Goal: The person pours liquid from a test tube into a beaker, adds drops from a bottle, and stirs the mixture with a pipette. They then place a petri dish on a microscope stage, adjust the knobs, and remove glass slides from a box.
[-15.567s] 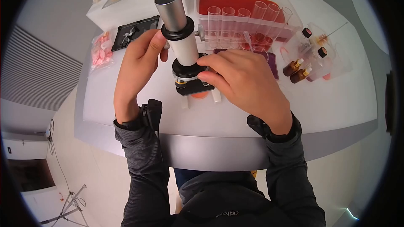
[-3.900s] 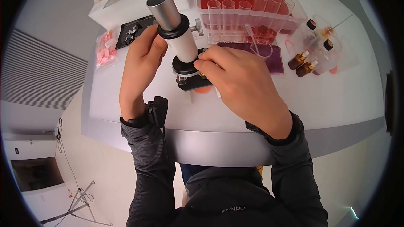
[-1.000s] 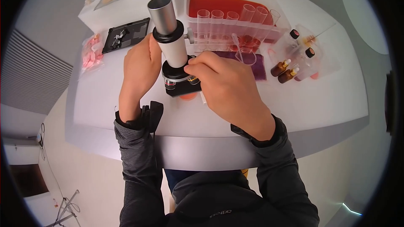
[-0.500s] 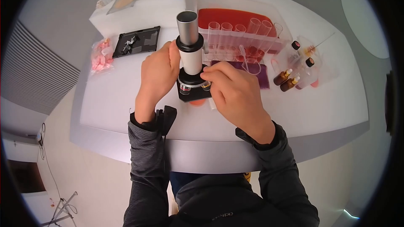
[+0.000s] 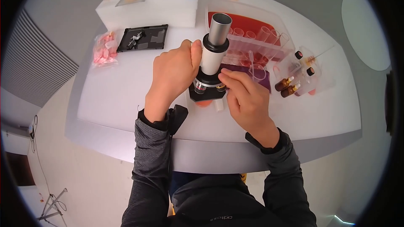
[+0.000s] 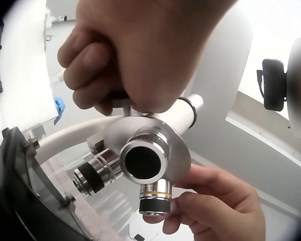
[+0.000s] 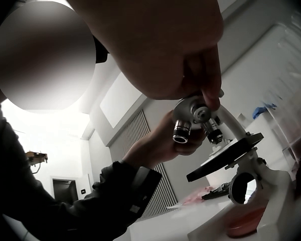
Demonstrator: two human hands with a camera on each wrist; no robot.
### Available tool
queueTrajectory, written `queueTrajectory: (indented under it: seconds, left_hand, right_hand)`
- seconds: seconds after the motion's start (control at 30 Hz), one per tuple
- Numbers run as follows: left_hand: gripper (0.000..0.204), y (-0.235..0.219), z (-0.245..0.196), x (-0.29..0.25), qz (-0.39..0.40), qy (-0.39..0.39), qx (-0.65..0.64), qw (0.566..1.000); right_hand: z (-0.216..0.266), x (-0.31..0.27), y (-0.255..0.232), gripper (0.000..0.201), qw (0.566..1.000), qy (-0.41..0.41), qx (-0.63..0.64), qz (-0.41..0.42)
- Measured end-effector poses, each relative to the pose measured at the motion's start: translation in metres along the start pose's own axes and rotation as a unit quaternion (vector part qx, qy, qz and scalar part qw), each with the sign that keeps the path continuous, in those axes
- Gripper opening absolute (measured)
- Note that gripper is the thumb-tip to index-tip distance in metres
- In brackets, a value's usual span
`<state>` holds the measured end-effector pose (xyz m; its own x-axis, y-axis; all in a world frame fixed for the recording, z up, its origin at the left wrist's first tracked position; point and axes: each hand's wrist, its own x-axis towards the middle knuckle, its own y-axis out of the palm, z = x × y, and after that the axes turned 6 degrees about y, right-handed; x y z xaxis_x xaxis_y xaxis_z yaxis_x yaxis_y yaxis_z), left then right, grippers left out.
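A white and black microscope [image 5: 211, 61] with a silver eyepiece tube stands upright in the head view. My left hand [image 5: 172, 70] is at its left side, fingers curled round a side knob [image 6: 125, 106] that is mostly hidden. On the right, my right hand [image 5: 249, 101] pinches the rim of the silver nosepiece [image 6: 178, 153] with thumb and fingers, beside the yellow-banded objective [image 6: 155, 197]. Another objective [image 6: 93, 175] points to the left in the left wrist view. Beneath the objectives, the black stage [image 7: 226, 158] shows in the right wrist view.
Behind the microscope are clear tubes [image 5: 263, 34] and a bin of red liquid [image 5: 269, 22]. Brown dropper bottles [image 5: 289, 90] stand right, near black-capped bottles [image 5: 310, 72]. To the left lie a black tray [image 5: 143, 38] and a bag of pink pieces [image 5: 105, 51]. A red dish [image 7: 245, 223] sits under the stage.
Since the oldest frame, the nosepiece has turned: a red-banded objective replaces the yellow-banded one at front left. My left hand has rolled over, its back more upward. The head view has shifted.
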<state>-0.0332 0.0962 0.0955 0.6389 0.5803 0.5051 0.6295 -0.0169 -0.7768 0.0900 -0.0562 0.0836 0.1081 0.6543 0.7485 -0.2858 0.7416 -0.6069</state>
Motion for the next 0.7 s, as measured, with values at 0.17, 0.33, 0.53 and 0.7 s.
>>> queueTrajectory:
  seconds: [0.17, 0.33, 0.53, 0.7]
  left_hand:
    - [0.045, -0.012, 0.0, -0.001, 0.015, 0.005, 0.01, 1.0]
    - [0.039, -0.027, -0.004, -0.002, 0.073, -0.033, -0.012, 0.997]
    - [0.041, -0.024, -0.003, -0.006, 0.027, 0.013, 0.008, 1.0]
    - [0.038, -0.024, -0.006, -0.006, 0.039, -0.005, 0.006, 0.999]
  right_hand:
    - [0.005, 0.011, -0.007, 0.026, 0.999, -0.012, -0.031, 0.027]
    - [0.011, 0.035, -0.022, 0.02, 0.99, -0.041, -0.062, 0.118]
    - [0.01, 0.035, -0.033, 0.022, 0.987, -0.03, -0.047, 0.154]
    - [0.001, 0.034, -0.032, 0.02, 0.987, -0.033, -0.027, 0.158]
